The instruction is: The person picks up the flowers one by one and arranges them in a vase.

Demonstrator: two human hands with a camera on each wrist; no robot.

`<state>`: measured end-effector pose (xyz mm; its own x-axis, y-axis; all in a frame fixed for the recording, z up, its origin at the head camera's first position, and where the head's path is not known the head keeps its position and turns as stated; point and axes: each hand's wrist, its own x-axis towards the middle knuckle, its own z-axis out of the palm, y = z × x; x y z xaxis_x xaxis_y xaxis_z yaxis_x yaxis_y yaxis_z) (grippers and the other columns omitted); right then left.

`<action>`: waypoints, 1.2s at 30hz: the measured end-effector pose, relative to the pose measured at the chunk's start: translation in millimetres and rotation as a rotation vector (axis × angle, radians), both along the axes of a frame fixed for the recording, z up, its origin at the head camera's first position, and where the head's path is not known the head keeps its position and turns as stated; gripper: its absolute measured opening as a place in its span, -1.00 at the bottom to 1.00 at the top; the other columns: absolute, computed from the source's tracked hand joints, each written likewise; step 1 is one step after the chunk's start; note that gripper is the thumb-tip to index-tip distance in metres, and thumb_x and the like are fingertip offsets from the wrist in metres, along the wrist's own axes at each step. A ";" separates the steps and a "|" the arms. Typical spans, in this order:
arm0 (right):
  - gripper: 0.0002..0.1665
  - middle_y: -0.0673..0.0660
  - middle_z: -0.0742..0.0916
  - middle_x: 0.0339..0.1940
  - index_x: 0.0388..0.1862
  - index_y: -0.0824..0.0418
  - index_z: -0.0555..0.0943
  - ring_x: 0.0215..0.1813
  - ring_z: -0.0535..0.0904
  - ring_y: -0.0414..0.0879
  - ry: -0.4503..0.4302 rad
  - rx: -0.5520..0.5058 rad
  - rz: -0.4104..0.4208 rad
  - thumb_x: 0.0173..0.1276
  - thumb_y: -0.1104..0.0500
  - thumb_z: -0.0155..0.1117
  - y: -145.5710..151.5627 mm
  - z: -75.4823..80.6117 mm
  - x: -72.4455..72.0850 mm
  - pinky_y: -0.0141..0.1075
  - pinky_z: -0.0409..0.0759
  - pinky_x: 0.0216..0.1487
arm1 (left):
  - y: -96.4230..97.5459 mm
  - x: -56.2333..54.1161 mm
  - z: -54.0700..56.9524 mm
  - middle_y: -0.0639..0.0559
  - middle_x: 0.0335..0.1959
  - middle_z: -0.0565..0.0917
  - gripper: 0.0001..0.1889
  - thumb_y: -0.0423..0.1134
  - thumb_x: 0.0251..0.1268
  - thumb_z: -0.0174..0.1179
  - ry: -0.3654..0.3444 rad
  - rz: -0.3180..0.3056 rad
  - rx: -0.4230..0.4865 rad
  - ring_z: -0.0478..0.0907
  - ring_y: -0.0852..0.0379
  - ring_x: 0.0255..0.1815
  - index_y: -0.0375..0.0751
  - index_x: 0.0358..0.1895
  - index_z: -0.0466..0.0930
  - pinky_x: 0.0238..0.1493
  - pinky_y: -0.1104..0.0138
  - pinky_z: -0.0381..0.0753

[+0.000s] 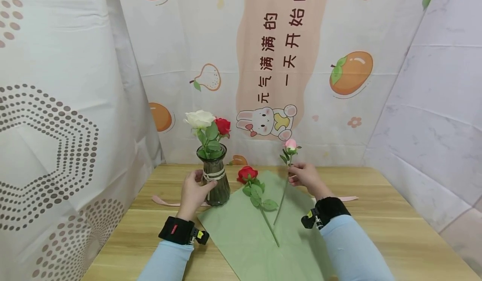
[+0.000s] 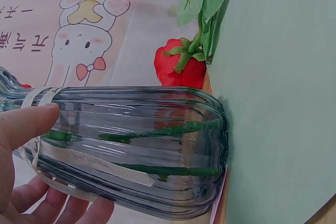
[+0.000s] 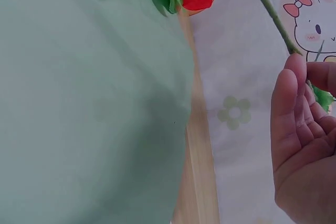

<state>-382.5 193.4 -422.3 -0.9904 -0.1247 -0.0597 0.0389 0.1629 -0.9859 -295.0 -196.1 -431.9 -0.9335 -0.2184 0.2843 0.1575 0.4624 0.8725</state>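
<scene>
My left hand [image 1: 194, 192] grips a ribbed dark glass vase [image 1: 218, 192] around its side, thumb in front, by the cream ribbon [image 1: 214, 174] tied there. A white rose [image 1: 200, 119] and a red rose [image 1: 223, 127] rise from the vase, and their green stems show through the glass in the left wrist view. At the right, the thumb and fingers of my right hand [image 1: 306, 176] pinch the stem of a pink rosebud [image 1: 290, 144], which is held bloom up, its stem slanting down to the left. Between the hands a second red rose [image 1: 247, 174] lies on green wrapping paper [image 1: 297, 235].
Pink ribbon [image 1: 165, 202] lies across the wooden table [image 1: 391, 230], its ends showing on both sides of the paper. Behind the table's far edge hangs a printed cloth [image 1: 324, 122] with fruit and a rabbit. More cloth [image 1: 56, 147] hangs at the left.
</scene>
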 end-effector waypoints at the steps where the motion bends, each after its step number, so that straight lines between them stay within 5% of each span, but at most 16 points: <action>1: -0.77 0.27 0.69 -0.30 -0.06 0.44 0.52 -0.46 0.67 -0.12 0.003 -0.004 -0.005 0.52 0.24 0.18 0.8 -0.6 0.6 -0.26 0.70 -0.37 | 0.0 -0.1 -0.1 -0.27 0.15 0.54 -0.34 -0.08 0.17 0.50 0.000 -0.001 0.000 0.48 -0.20 0.19 -0.37 0.24 0.48 0.18 -0.07 0.48; 15: -0.79 0.11 0.70 -0.39 -0.06 0.43 0.50 -0.37 0.71 -0.15 0.029 -0.200 -0.074 0.59 0.23 0.12 13.5 3.0 3.6 -0.24 0.73 -0.21 | 1.4 0.5 -0.9 -0.27 0.14 0.54 -0.35 -0.09 0.17 0.49 0.006 -0.007 0.013 0.47 -0.21 0.18 -0.36 0.25 0.48 0.17 -0.08 0.48; 36: -0.77 0.10 0.72 -0.31 0.04 0.39 0.49 -0.28 0.74 -0.16 0.175 -0.473 -0.167 0.56 0.24 0.19 10.1 48.6 6.4 -0.34 0.69 -0.13 | 0.6 -0.3 -1.2 -0.27 0.14 0.53 -0.36 -0.10 0.18 0.49 0.013 -0.002 -0.002 0.47 -0.20 0.17 -0.37 0.24 0.48 0.18 -0.07 0.45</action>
